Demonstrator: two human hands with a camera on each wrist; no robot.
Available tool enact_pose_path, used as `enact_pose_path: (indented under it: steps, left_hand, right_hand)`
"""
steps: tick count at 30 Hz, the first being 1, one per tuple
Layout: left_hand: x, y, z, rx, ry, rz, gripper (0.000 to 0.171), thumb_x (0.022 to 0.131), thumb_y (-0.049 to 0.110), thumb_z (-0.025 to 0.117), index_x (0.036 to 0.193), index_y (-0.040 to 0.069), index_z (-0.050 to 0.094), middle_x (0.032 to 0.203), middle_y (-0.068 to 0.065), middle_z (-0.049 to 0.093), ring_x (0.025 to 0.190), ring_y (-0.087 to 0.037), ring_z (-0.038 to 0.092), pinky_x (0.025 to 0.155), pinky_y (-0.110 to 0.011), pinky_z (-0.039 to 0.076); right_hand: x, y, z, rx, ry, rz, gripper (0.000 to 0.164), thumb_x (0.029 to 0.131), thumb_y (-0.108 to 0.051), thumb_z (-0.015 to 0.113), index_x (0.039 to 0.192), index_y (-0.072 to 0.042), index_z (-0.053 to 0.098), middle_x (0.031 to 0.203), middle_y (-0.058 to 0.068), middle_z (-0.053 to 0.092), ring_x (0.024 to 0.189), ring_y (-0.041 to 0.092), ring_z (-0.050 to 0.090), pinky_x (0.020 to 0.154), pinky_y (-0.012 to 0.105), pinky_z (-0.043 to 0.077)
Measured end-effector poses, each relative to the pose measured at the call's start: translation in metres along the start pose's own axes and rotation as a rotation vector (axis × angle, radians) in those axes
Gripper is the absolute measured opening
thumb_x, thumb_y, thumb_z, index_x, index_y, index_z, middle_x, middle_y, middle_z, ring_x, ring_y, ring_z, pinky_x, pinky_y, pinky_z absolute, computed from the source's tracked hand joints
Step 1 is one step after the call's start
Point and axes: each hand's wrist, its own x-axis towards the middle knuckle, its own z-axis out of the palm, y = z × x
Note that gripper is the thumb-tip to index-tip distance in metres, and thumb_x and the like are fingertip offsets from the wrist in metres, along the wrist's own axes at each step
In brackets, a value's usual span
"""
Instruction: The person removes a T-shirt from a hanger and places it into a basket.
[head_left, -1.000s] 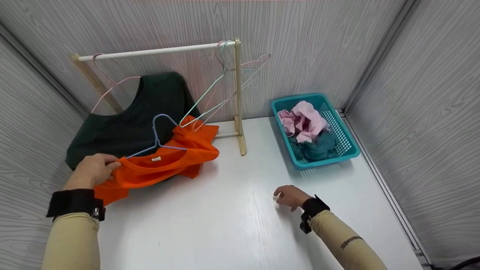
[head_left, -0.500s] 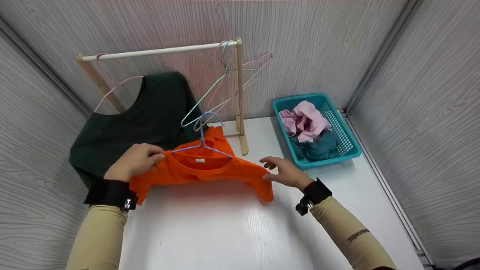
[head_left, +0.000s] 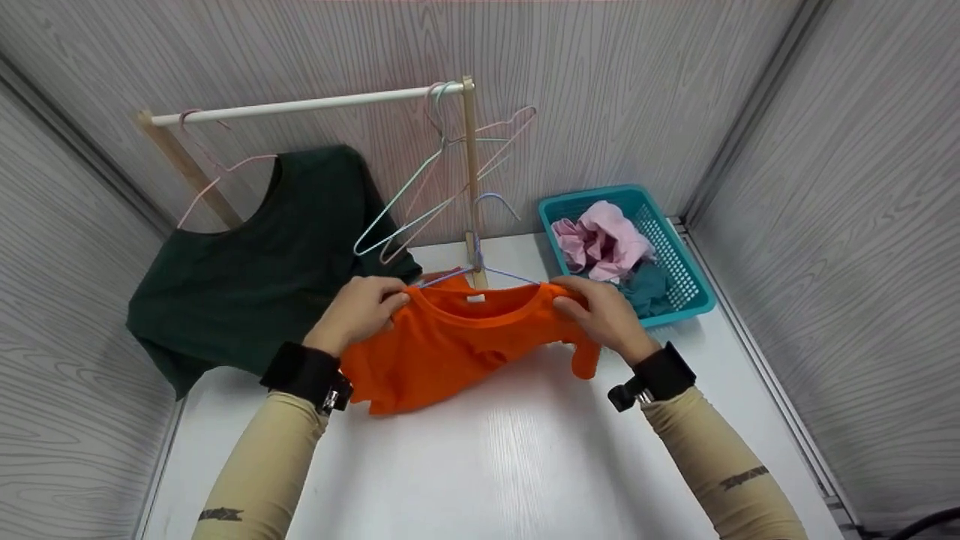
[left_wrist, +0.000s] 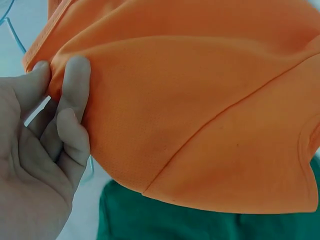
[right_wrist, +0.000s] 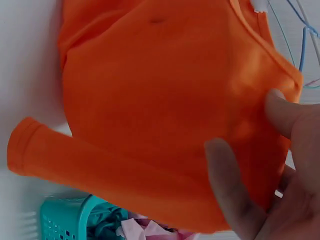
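Note:
An orange T-shirt (head_left: 465,345) hangs between both hands over the white table, its neckline and small white tag facing up. Inside its neck sits a blue wire hanger (head_left: 510,276), whose hook stands above the collar in front of the rack's post. My left hand (head_left: 364,311) pinches the shirt's shoulder just beside the collar; in the left wrist view the thumb and fingers (left_wrist: 75,82) close on the cloth edge. At the other shoulder my right hand (head_left: 604,311) grips the cloth near the collar, with fingers both in front of and behind it.
A rack with a white rail (head_left: 315,105) stands at the back left, bearing a dark green top (head_left: 277,262) on a pink hanger. Several bare hangers (head_left: 405,187) hang at its right end. Right of it, a teal basket (head_left: 694,296) holds pink and green clothes.
My left hand has carried the orange T-shirt and blue hanger rightward, away from the green top. My right hand has come up from the table and taken hold of the other shoulder.

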Motion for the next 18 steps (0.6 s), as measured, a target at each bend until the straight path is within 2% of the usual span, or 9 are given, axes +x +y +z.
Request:
enact_pose_path:
  steps: [4, 7, 10, 13, 15, 18]
  left_hand:
    - [0.004, 0.007, 0.008, 0.015, -0.049, -0.030, 0.020, 0.102, 0.029, 0.051, 0.111, 0.018, 0.064, 0.083, -0.006, 0.060, 0.068, -0.019, 0.059, 0.065, -0.029, 0.050]
    - [0.006, 0.014, 0.012, 0.035, -0.091, -0.050, 0.021, 0.101, 0.028, 0.054, 0.118, 0.019, 0.061, 0.098, -0.006, 0.064, 0.078, -0.020, 0.062, 0.072, -0.031, 0.055]
    - [0.009, 0.026, 0.017, 0.052, -0.110, -0.024, 0.033, 0.099, 0.024, 0.058, 0.131, 0.020, 0.055, 0.121, -0.006, 0.063, 0.091, -0.021, 0.062, 0.081, -0.035, 0.056]
    - [0.015, 0.042, 0.024, 0.026, -0.145, 0.010, 0.044, 0.098, 0.026, 0.058, 0.141, 0.023, 0.047, 0.134, -0.004, 0.059, 0.088, -0.020, 0.063, 0.078, -0.033, 0.057]
    - [0.019, 0.051, 0.030, 0.008, -0.164, 0.036, 0.039, 0.100, 0.031, 0.054, 0.138, 0.023, 0.050, 0.126, -0.004, 0.062, 0.076, -0.020, 0.063, 0.068, -0.030, 0.056]
    - [0.024, 0.061, 0.040, 0.013, -0.139, 0.069, 0.030, 0.101, 0.038, 0.050, 0.124, 0.020, 0.056, 0.103, -0.002, 0.063, 0.072, -0.019, 0.059, 0.066, -0.026, 0.052]
  right_hand:
    - [-0.001, 0.003, 0.003, 0.096, 0.076, -0.063, 0.028, 0.097, -0.024, 0.058, 0.122, -0.016, 0.068, 0.113, 0.002, 0.071, 0.094, 0.019, 0.063, 0.090, 0.034, 0.054]
    - [-0.002, 0.004, 0.007, 0.117, 0.157, -0.075, 0.023, 0.096, -0.018, 0.061, 0.115, -0.013, 0.073, 0.107, 0.003, 0.073, 0.087, 0.017, 0.064, 0.083, 0.029, 0.056]
    - [-0.002, 0.002, 0.011, 0.083, 0.229, -0.079, 0.021, 0.094, -0.017, 0.063, 0.110, -0.010, 0.074, 0.104, 0.005, 0.074, 0.086, 0.019, 0.066, 0.083, 0.032, 0.056]
    - [0.000, -0.002, 0.016, 0.025, 0.273, -0.083, 0.020, 0.093, -0.019, 0.065, 0.107, -0.009, 0.076, 0.102, 0.007, 0.075, 0.087, 0.023, 0.068, 0.085, 0.038, 0.057]
    - [0.000, -0.003, 0.019, -0.009, 0.292, -0.086, 0.019, 0.093, -0.019, 0.066, 0.105, -0.009, 0.076, 0.101, 0.007, 0.076, 0.088, 0.023, 0.070, 0.085, 0.040, 0.057]
    - [-0.001, -0.003, 0.023, 0.003, 0.297, -0.090, 0.018, 0.092, -0.018, 0.067, 0.103, -0.009, 0.077, 0.099, 0.007, 0.076, 0.087, 0.022, 0.071, 0.083, 0.038, 0.058]
